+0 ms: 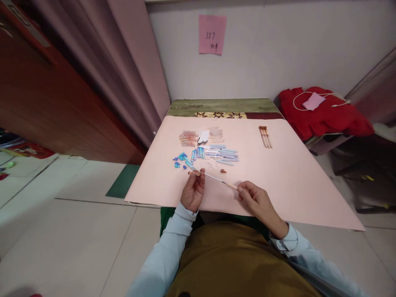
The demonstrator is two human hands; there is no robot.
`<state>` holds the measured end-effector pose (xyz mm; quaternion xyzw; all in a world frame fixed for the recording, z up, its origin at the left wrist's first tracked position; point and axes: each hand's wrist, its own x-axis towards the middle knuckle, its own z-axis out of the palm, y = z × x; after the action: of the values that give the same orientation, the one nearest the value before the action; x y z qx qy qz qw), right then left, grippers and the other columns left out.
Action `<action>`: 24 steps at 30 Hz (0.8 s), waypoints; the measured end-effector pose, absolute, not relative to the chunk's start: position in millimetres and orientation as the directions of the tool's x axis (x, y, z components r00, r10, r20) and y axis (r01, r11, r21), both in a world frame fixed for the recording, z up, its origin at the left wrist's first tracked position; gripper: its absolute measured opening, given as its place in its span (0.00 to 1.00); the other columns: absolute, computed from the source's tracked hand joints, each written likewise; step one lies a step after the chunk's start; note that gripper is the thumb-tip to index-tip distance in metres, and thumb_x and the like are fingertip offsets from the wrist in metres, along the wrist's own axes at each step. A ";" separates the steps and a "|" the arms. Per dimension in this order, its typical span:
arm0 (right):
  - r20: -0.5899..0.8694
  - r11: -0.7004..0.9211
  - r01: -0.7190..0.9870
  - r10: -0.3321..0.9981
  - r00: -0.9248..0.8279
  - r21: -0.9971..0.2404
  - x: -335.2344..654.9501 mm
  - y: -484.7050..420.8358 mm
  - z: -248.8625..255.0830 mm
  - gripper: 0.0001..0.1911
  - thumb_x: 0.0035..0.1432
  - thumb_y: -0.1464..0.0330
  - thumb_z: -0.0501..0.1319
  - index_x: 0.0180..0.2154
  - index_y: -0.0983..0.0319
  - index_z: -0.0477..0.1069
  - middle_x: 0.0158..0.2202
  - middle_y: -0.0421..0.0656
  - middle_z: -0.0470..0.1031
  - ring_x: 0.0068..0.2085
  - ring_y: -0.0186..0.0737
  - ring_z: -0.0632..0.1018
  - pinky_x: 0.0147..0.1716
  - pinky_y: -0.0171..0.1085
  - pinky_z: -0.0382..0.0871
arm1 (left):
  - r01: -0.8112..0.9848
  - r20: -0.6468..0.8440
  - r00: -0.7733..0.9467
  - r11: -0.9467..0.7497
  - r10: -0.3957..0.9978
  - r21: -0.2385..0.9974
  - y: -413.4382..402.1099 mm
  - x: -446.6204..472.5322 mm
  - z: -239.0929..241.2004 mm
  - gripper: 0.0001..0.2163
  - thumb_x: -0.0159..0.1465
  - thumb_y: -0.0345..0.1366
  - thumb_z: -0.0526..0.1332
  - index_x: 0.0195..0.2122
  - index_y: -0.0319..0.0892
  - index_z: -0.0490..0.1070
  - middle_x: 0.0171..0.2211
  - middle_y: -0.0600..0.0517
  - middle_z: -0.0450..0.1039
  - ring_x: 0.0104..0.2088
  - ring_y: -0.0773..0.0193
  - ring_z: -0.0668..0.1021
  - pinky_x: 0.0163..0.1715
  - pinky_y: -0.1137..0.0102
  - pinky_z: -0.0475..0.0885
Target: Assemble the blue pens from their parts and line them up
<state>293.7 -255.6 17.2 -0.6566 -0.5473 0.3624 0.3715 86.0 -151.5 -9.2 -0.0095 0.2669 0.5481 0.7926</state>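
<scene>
My left hand (193,192) is closed, palm up, around a short brownish pen tube (194,173) near the table's front edge. To its right, my right hand (255,200) pinches the tan barrel (231,186) of a pen. A thin white refill (213,177) sticks out of that barrel and points at my left hand, its far end close to the fingertips. Just beyond the refill lies a small brown pen cap (223,171). Blue caps (182,156) are scattered beyond my left hand, beside several short blue tubes (198,153).
Pale blue pen barrels (227,155), white refills with dark tips (203,137), brownish clear tubes (188,138) and beige barrels (216,134) lie in groups on the pink sheet (297,177). Three brown-topped pens (265,137) lie farther right. Red cloth (321,113) stands beyond the table's right edge.
</scene>
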 end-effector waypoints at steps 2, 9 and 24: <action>-0.070 -0.126 0.451 0.988 0.139 -0.884 292.9 -254.7 16.7 0.18 0.65 0.54 0.53 0.30 0.58 0.69 0.23 0.38 0.72 0.22 0.34 0.65 0.23 0.34 0.56 | -0.871 -0.431 0.259 0.402 0.864 0.283 -151.7 86.3 -8.3 0.12 0.70 0.28 0.53 0.33 0.37 0.74 0.38 0.47 0.78 0.48 0.65 0.79 0.42 0.77 0.78; -0.070 -0.119 0.411 0.989 0.134 -0.904 283.4 -249.6 15.1 0.17 0.65 0.55 0.53 0.31 0.59 0.69 0.24 0.38 0.73 0.22 0.33 0.66 0.23 0.32 0.58 | -0.844 -0.419 0.288 0.434 0.861 0.313 -153.0 87.3 -4.4 0.16 0.72 0.29 0.48 0.33 0.36 0.74 0.38 0.46 0.78 0.41 0.69 0.81 0.40 0.79 0.78; -0.099 -0.124 0.203 0.987 0.127 -0.971 275.2 -241.6 0.3 0.15 0.59 0.55 0.61 0.36 0.61 0.69 0.26 0.39 0.74 0.24 0.32 0.68 0.22 0.30 0.58 | -0.813 -0.376 0.286 0.431 0.881 0.391 -154.9 89.5 -6.0 0.11 0.70 0.28 0.53 0.34 0.36 0.74 0.40 0.45 0.79 0.35 0.71 0.82 0.37 0.79 0.78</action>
<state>275.2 -241.6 0.3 -0.6057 -0.4913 0.4417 0.4435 89.5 -154.9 -6.0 0.0618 0.2757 0.5299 0.7996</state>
